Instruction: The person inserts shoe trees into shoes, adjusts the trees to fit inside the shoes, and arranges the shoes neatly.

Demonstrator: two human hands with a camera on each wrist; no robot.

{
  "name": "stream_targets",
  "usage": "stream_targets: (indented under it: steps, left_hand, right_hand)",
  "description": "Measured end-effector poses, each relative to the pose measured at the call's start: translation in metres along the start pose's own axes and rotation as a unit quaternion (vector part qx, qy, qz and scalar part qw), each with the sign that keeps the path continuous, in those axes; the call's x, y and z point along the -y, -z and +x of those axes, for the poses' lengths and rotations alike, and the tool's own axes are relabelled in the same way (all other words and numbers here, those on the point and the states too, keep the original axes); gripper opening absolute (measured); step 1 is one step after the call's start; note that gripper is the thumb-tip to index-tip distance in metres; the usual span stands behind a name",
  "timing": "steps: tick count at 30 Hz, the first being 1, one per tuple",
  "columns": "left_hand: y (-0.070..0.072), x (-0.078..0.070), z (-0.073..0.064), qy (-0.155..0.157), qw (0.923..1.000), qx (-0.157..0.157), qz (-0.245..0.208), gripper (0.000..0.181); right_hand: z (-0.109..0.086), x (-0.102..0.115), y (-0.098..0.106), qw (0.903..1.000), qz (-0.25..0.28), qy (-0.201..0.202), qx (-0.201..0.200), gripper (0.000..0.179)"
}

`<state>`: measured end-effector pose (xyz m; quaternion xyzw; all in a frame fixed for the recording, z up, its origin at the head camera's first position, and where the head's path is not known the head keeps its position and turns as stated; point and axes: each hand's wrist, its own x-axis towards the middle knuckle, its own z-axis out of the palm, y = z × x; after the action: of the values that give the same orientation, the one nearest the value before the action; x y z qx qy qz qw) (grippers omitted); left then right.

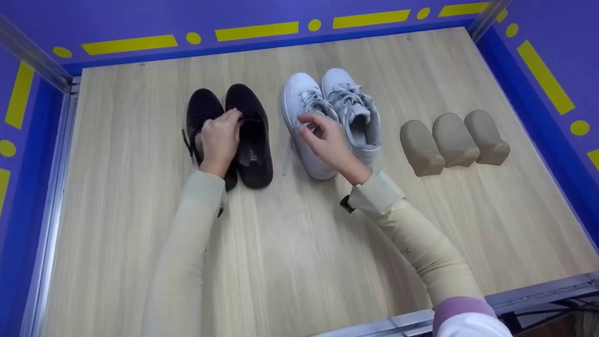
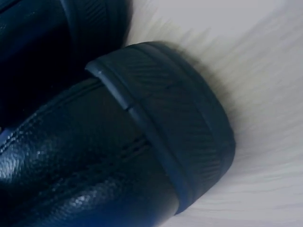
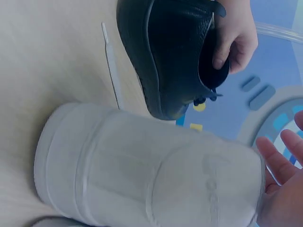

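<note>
A pair of black strapped leather shoes [image 1: 241,100] stands left of the middle of the wooden board. My left hand [image 1: 219,140] is over their openings, its curled fingers pinching the right black shoe [image 3: 177,52] near the top of its throat. In the left wrist view, a black shoe heel [image 2: 175,109] fills much of the picture. Beside this pair stand two white lace-up sneakers [image 1: 299,89]. Over the left sneaker hovers my right hand [image 1: 327,142], fingers loosely bent, a gap between thumb and index finger. In the right wrist view its fingertips [image 3: 274,156] are apart at the sneaker's collar.
Three beige shoe inserts [image 1: 451,138] are lined up right of the sneakers. A lace end [image 3: 112,71] trails onto the board next to the left sneaker. Blue-purple walls [image 1: 262,11] with yellow marks enclose the back and sides; a metal rail [image 1: 398,323] edges the front.
</note>
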<state>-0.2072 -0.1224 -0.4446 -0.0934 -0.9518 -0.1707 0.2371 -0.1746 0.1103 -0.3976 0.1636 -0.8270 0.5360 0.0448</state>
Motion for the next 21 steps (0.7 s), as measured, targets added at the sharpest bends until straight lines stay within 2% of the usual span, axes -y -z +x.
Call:
stream_targets:
  steps: [4,7,15,21]
  left_hand:
    - [0.002,0.000,0.002,0.014,0.9998,0.005,-0.013,0.013]
    - [0.004,0.000,0.004,0.036,0.9989,0.014,-0.025,0.012]
    - [0.010,-0.002,0.008,0.095,0.9934,0.055,-0.034,0.013]
    - [0.015,-0.002,0.011,0.133,0.9850,0.098,-0.050,0.016]
  right_hand:
    - [-0.001,-0.001,0.007,0.9997,0.020,-0.015,-0.007,0.022]
    - [-0.001,-0.003,0.013,0.9992,0.026,-0.024,-0.016,0.023]
    - [-0.005,-0.011,0.030,0.9987,0.010,-0.026,-0.043,0.024]
    - [-0.009,-0.008,0.042,0.9966,0.029,-0.038,-0.067,0.024]
